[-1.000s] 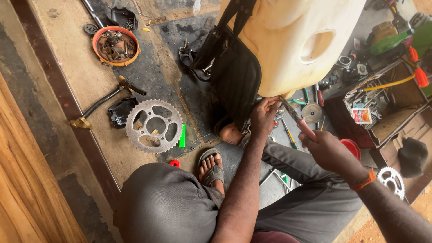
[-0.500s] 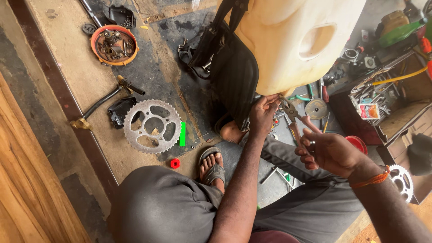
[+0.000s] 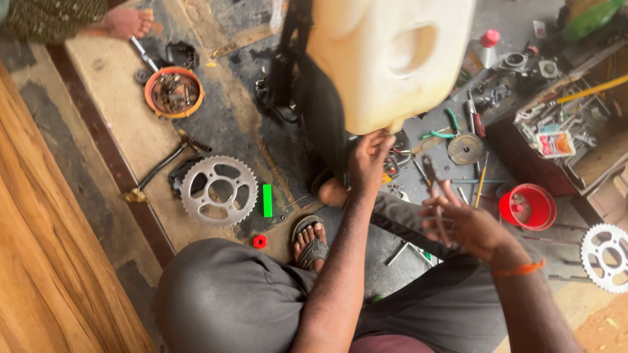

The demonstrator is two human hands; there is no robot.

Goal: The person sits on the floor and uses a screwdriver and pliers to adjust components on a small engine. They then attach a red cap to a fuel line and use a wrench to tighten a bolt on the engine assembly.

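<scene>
Head view: looking straight down at a person sitting on a workshop floor, knees in grey trousers, one foot in a sandal (image 3: 311, 243)
Floor: dark, oil-stained concrete (image 3: 229, 124) with a tan strip running beside it, and a wooden board (image 3: 46, 248) lying along the left edge
Left hand (image 3: 368, 159): reaching up to the bottom corner of a big cream plastic jerrycan (image 3: 386, 59), fingertips pinching at the small spout there, so that grip is closing on the can
Right hand (image 3: 461, 222): hovering lower with fingers spread loose, a pair of pliers (image 3: 433, 189) lying across it; blurry, so can't tell how firmly it's gripping
Jerrycan: hanging above the floor clutter, with a black bag (image 3: 307, 98) right behind it
Scattered around: grey sprocket (image 3: 219, 190) and a green strip (image 3: 267, 200) on the left, orange bowl of bolts (image 3: 174, 92) further up, red cup (image 3: 527, 206) and a second sprocket (image 3: 605, 256) on the right
Far right: open toolbox (image 3: 562, 131) sitting packed with tools
</scene>
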